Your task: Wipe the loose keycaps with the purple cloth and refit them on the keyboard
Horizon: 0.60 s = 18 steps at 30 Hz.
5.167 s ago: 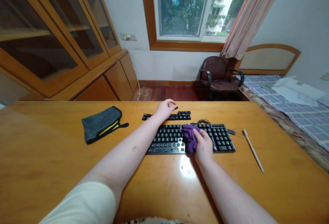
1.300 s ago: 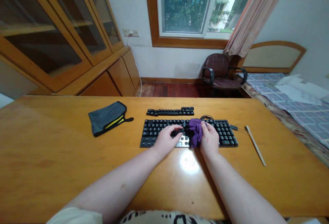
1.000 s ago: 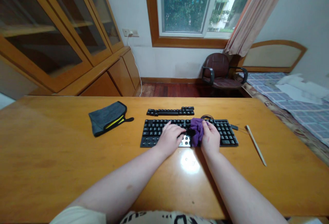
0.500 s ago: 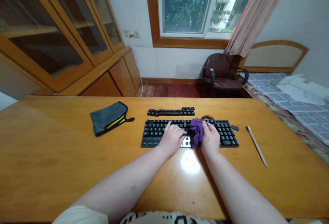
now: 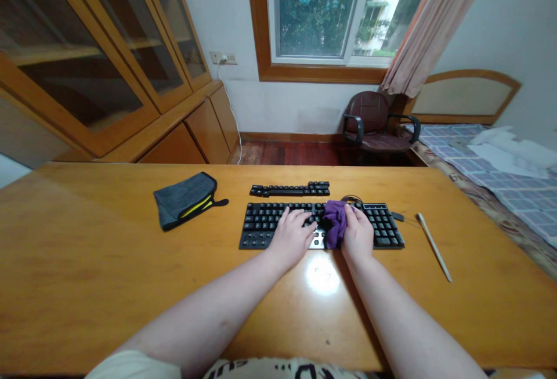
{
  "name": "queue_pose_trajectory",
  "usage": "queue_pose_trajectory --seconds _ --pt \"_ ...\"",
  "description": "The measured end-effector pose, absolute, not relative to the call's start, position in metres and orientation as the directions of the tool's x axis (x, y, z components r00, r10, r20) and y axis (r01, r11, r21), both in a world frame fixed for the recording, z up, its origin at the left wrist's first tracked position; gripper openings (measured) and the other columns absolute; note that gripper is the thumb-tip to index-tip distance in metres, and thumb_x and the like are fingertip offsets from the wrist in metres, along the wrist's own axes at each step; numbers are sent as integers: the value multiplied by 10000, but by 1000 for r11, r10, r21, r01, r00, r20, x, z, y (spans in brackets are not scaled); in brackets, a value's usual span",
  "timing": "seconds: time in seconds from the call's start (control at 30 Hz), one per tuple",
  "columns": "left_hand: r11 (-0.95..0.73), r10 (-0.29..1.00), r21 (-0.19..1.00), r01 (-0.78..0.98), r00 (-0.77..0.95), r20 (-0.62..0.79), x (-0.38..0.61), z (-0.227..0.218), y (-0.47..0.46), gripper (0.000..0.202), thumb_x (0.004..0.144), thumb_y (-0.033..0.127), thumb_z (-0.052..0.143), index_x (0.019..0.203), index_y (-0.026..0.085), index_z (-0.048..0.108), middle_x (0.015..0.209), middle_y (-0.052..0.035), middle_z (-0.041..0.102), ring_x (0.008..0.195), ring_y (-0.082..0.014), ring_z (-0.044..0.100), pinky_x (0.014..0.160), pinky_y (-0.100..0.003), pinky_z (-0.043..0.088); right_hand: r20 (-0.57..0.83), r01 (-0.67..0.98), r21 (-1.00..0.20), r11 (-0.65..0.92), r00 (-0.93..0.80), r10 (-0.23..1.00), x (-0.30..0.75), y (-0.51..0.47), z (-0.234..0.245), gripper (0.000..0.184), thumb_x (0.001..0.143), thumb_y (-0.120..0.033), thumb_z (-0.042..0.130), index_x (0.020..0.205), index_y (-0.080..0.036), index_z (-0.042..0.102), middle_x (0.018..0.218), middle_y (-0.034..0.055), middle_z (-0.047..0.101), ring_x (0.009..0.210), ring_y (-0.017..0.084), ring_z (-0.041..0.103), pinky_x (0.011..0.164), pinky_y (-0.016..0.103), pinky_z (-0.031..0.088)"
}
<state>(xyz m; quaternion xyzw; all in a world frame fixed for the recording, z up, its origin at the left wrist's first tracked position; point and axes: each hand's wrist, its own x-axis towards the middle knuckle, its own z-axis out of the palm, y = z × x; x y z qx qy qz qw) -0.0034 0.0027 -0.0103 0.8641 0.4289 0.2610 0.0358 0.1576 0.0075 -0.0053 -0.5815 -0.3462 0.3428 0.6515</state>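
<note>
The left hand (image 5: 292,237) lies palm down over the keyboard (image 5: 262,223), fingers loosely spread; the right hand (image 5: 358,234) pinches a bunched purple cloth (image 5: 335,223) over the keyboard, right of its middle. Loose keycaps (image 5: 287,192) (one long bar included) sit near the desk (image 5: 87,251)'s far edge; broad desktop separates keyboard and near edge.

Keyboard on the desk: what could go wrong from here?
1. The purple cloth, bunched in the right hand against the keyboard, might snag on the bare key posts at its front.
2. The left hand, spread over the keys, could press some by accident.
3. The loose keycaps lie unfixed just behind the keyboard, so a nudge might scatter them.
</note>
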Motion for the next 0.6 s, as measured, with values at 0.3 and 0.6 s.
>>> queue_pose_trajectory --seconds 0.3,0.6 --pt "-646 758 174 743 598 260 -5 -10 -8 641 680 530 599 1192 158 497 1326 -147 420 1277 -311 267 1048 -539 146 66 -52 -992 116 572 818 160 10 -9 409 733 -478 551 899 -122 665 871 89 695 797 208 627 757 319 454" --pt "-568 809 103 817 531 253 -11 -15 0 847 669 644 513 1362 231 255 1419 -154 264 1316 -325 163 1031 -569 74 -34 -207 -967 150 686 727 150 5 9 334 733 -438 554 816 -129 649 758 49 673 675 177 610 651 289 464"
